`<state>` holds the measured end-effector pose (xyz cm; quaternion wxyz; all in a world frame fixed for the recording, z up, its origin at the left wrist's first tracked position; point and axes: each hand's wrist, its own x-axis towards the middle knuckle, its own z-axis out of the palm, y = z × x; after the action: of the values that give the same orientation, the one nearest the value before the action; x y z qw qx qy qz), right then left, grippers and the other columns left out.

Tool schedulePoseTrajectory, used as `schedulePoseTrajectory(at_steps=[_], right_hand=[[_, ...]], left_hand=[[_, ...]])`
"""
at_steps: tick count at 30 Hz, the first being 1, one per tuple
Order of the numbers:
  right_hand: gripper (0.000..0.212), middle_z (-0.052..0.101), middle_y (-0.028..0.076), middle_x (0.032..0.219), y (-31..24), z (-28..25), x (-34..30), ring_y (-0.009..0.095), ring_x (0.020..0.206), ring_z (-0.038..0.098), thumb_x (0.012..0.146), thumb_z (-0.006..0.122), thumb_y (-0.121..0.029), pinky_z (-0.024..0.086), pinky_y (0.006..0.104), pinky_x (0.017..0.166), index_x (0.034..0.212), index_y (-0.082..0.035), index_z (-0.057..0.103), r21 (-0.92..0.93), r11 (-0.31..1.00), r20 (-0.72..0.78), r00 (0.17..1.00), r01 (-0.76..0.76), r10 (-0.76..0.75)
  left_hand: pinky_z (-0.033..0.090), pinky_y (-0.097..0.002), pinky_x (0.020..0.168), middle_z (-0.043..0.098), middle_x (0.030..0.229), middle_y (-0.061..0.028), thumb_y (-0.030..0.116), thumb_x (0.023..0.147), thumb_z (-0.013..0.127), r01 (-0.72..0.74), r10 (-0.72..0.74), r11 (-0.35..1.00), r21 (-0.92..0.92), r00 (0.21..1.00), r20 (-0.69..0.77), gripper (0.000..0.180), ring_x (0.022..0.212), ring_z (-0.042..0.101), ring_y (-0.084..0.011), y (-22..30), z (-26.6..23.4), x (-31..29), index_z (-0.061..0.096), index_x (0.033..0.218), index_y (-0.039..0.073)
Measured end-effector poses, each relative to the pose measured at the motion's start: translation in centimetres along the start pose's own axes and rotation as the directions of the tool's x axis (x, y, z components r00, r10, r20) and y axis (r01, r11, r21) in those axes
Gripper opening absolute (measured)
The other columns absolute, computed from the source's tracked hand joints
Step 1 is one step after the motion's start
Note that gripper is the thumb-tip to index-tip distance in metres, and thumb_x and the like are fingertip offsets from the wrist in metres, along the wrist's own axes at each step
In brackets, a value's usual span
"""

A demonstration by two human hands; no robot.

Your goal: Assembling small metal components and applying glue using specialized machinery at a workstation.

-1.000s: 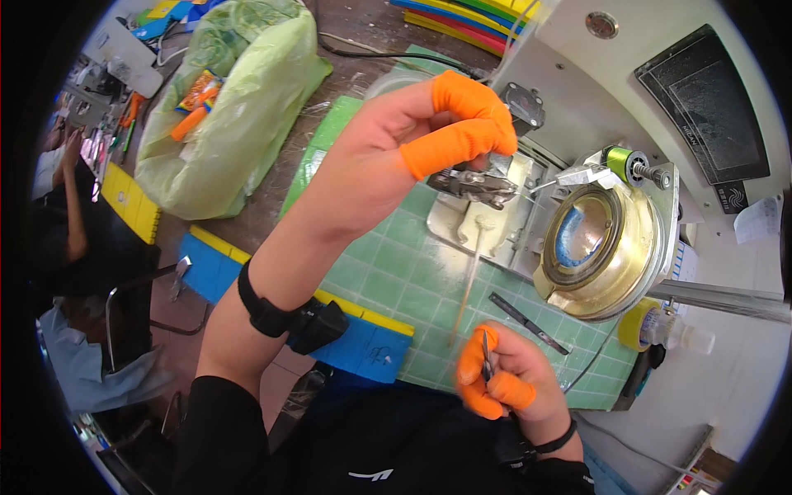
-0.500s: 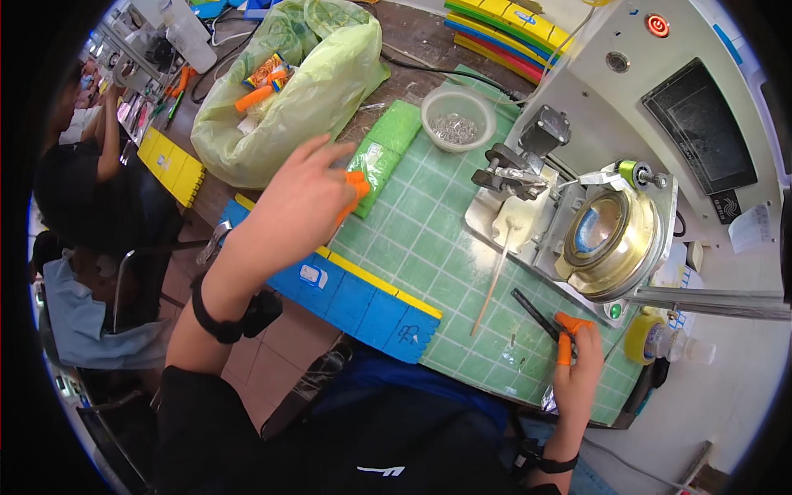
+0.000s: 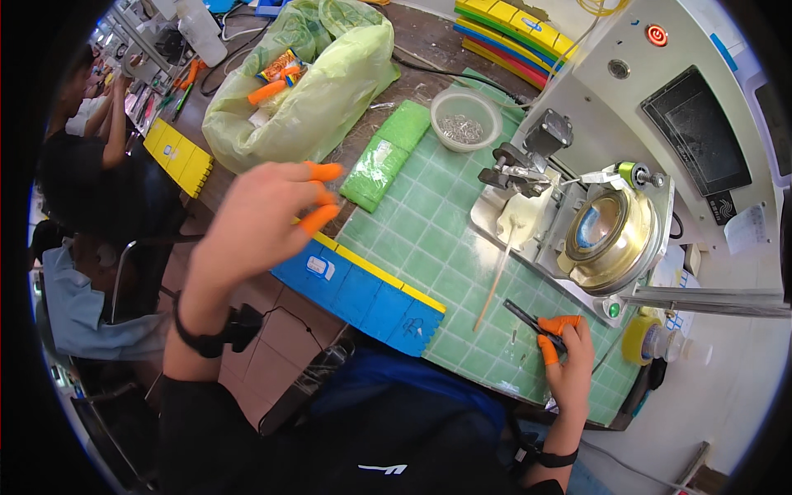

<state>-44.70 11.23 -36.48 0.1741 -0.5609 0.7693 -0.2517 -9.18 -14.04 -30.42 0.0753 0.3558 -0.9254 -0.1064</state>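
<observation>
My left hand (image 3: pixel 256 213), with orange finger cots on several fingertips, hovers above the left part of the blue foam strip (image 3: pixel 355 289). Its fingers are spread and nothing shows between them. A green wrapped packet (image 3: pixel 386 157) lies just to its right. In my right hand (image 3: pixel 571 356), also wearing orange finger cots, is a pair of dark tweezers (image 3: pixel 520 313), its tips pointing up and left over the green gridded mat (image 3: pixel 450 330). A thin wooden stick (image 3: pixel 492 285) leans from a pale pad on the machine down to the mat.
A white bowl (image 3: pixel 498 124) of small shiny pieces stands behind the mat. At the right is a machine with a brass-coloured round wheel (image 3: pixel 606 268) and dark screen (image 3: pixel 697 124). A pale green bag (image 3: pixel 346 99), a yellow strip (image 3: pixel 177 157) and another person (image 3: pixel 99 181) are at the left.
My left hand has drawn back leftward from the green packet, which is now fully in view. The right hand has shifted slightly left and up with the tweezers.
</observation>
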Motion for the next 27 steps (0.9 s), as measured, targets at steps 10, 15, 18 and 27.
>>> schedulePoseTrajectory(at_steps=[10, 15, 18, 27], right_hand=[[0.026, 0.063, 0.014, 0.099, -2.4, -2.2, 1.2, 0.031, 0.090, 0.063, 0.081, 0.079, -0.004, 0.052, 0.0360, 0.081, 0.106, -0.001, 0.073, 0.077, 0.997, 0.119, 0.993, 0.004, -0.013], [0.037, 0.063, 0.012, 0.105, -5.8, -0.7, 4.1, 0.022, 0.087, 0.062, 0.092, 0.070, -0.010, 0.051, 0.0331, 0.080, 0.127, -0.002, 0.065, 0.494, 0.859, 0.103, 0.971, 0.137, -0.214], [0.047, 0.059, 0.009, 0.109, -8.5, 2.0, 6.3, 0.016, 0.088, 0.056, 0.099, 0.064, -0.017, 0.048, 0.0303, 0.084, 0.142, -0.003, 0.052, 0.748, 0.659, 0.067, 0.980, 0.075, -0.187], [0.024, 0.049, 0.001, 0.111, -10.6, 7.1, 12.1, 0.009, 0.092, 0.046, 0.112, 0.044, -0.022, 0.040, 0.0263, 0.088, 0.132, -0.010, 0.050, 0.968, 0.231, -0.156, 0.951, 0.094, 0.265]], left_hand=[[0.045, -0.0323, 0.080, 0.056, 0.115, -0.0175, 0.003, 0.084, 0.070, 0.088, -0.066, 0.995, 0.049, 0.941, -0.333, 0.024, 0.090, 0.059, -0.0248, 3.2, -9.6, -1.9, 0.076, 0.106, -0.003], [0.047, -0.0384, 0.082, 0.054, 0.113, -0.0196, 0.007, 0.090, 0.065, -0.180, 0.139, 0.976, -0.122, 0.948, -0.288, 0.034, 0.090, 0.059, -0.0281, 6.4, -4.4, 4.3, 0.070, 0.120, -0.007], [0.048, -0.0393, 0.083, 0.055, 0.114, -0.0201, 0.008, 0.086, 0.067, -0.359, 0.340, 0.931, -0.070, 0.920, -0.193, 0.041, 0.093, 0.060, -0.0309, 7.6, -1.6, 8.9, 0.065, 0.125, -0.006], [0.050, -0.0398, 0.081, 0.052, 0.105, -0.0183, 0.000, 0.082, 0.058, -0.391, 0.401, 0.916, 0.088, 0.898, -0.180, 0.044, 0.096, 0.059, -0.0345, 9.4, 5.0, 14.2, 0.056, 0.126, -0.008]])
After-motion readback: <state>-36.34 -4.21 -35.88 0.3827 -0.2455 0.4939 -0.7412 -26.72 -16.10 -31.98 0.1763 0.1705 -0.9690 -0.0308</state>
